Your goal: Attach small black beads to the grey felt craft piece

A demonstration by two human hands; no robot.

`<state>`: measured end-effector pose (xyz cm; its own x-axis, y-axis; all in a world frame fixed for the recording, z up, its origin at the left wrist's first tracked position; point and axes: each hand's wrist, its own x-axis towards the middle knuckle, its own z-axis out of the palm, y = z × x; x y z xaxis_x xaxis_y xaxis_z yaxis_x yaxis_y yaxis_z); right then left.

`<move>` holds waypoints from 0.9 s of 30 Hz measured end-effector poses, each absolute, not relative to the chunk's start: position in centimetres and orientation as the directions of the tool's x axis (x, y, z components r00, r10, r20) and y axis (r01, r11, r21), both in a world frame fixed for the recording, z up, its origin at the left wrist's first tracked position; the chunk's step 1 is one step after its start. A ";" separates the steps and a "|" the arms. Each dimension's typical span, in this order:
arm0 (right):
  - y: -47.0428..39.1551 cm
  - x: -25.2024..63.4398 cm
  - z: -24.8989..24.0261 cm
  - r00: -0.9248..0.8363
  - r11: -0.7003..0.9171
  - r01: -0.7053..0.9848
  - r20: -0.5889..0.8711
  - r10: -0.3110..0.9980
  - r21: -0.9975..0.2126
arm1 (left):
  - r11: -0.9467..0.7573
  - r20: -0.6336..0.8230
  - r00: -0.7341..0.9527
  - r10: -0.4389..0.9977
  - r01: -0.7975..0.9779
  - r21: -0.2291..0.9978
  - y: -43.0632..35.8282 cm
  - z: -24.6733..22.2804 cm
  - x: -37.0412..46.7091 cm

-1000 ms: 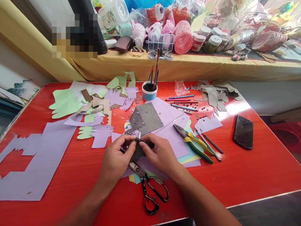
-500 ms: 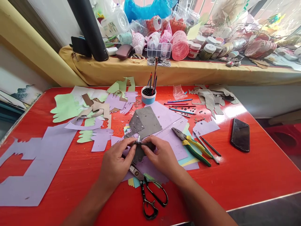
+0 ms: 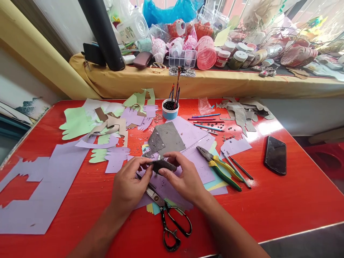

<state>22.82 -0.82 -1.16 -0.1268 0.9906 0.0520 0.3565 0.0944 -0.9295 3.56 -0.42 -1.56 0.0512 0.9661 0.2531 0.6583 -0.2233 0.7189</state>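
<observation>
A small dark grey piece (image 3: 162, 165), which looks like leather or felt, is held up between my hands near the middle of the table. My left hand (image 3: 128, 184) pinches its left end between thumb and fingers. The thumb and fingers of my right hand (image 3: 185, 179) are closed around its right end. Just behind the piece a small white tip shows; I cannot tell what it belongs to. Scissors (image 3: 161, 204) with black handles lie below my hands, their blade tips partly hidden by my left hand. Beyond sits a larger grey sheet (image 3: 172, 136) on lilac paper (image 3: 200, 168).
Green-and-yellow pliers (image 3: 219, 166) and a black phone (image 3: 275, 155) lie to the right. A tub (image 3: 170, 113) of black beads with brushes stands behind. Paper cutouts (image 3: 76, 122) cover the left; grey scraps (image 3: 239, 111) lie at the back right. Jars (image 3: 238, 59) line the ledge.
The dark grey piece has been turned and now shows a broader face, where it hung down before. My right fingers have shifted and spread along it, while my left hand keeps its pinch.
</observation>
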 end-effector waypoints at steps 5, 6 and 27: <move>-1.0 22.4 -1.4 -0.147 0.132 0.434 0.074 0.986 -0.891 | 0.004 0.040 -0.071 0.997 0.527 0.850 -0.6 -1.3 4.2; -1.0 22.4 -1.5 -0.142 0.135 0.437 0.080 0.987 -0.889 | 0.022 0.012 -0.064 0.998 0.510 0.860 -0.6 -1.4 4.2; -1.5 21.8 -1.7 -0.162 0.113 0.489 0.037 0.986 -0.865 | 0.069 0.010 -0.122 0.992 0.624 0.778 -0.4 -2.0 4.8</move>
